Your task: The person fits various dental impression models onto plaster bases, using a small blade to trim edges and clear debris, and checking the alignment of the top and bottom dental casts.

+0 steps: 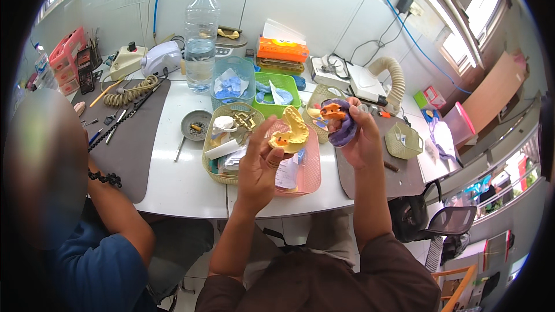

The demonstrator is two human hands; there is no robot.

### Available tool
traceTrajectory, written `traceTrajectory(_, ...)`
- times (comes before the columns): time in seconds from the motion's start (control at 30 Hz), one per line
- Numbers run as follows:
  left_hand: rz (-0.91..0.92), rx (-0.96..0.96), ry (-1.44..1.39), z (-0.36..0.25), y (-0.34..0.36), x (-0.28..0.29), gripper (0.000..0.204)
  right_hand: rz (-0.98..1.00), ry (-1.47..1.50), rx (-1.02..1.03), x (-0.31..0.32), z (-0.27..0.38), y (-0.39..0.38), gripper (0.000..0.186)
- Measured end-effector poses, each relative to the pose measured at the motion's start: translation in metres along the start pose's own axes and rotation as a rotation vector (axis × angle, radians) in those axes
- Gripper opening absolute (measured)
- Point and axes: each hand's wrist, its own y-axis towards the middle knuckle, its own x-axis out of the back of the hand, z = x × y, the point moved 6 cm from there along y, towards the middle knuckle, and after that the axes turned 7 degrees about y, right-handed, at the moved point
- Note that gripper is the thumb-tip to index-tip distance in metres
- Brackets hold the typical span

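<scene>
Our left hand [257, 170] grips a yellow model [297, 139].
To its right, apart, our right hand [366, 140] holds a purple mould [345, 133].

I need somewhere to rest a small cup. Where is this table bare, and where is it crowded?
Bare: white tabletop between the left grey mat and front beige basket, in front of the ashtray. Narrower: the strip between the pink basket and right grey mat. Crowded: the back middle, with water bottle, blue basket and green basket.

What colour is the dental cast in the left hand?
The dental cast is pale yellow with some orange; head view.
</scene>
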Motion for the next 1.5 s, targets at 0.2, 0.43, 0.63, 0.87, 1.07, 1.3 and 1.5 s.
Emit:
traceTrajectory(0.2,-0.044,-0.094,0.224,-0.006,0.0,-0.003,0.039,0.059,0.048,-0.018,-0.019,-0.019,-0.006,0.019)
traceTrajectory(0.43,-0.011,-0.208,0.329,-0.019,0.001,-0.005,0.043,0.018,-0.037,-0.015,-0.02,-0.029,-0.012,0.023)
traceTrajectory(0.63,0.017,-0.189,0.336,-0.018,0.001,-0.004,0.042,0.007,-0.053,0.002,-0.011,-0.033,-0.011,0.025)
traceTrajectory(0.87,0.075,-0.162,0.376,-0.018,0.002,-0.001,0.035,0.022,-0.042,-0.043,-0.023,-0.034,-0.014,0.022)
traceTrajectory(1.07,-0.012,-0.008,0.038,0.0,-0.003,-0.002,0.043,0.014,-0.057,-0.023,-0.022,-0.035,-0.015,0.023)
traceTrajectory(1.3,-0.001,0.069,-0.011,0.01,-0.009,0.002,0.039,0.034,0.067,-0.004,-0.023,-0.031,-0.018,0.022)
traceTrajectory(1.5,0.009,0.054,0.021,0.014,-0.013,0.004,0.033,0.018,0.059,-0.011,-0.021,-0.034,-0.022,0.023)
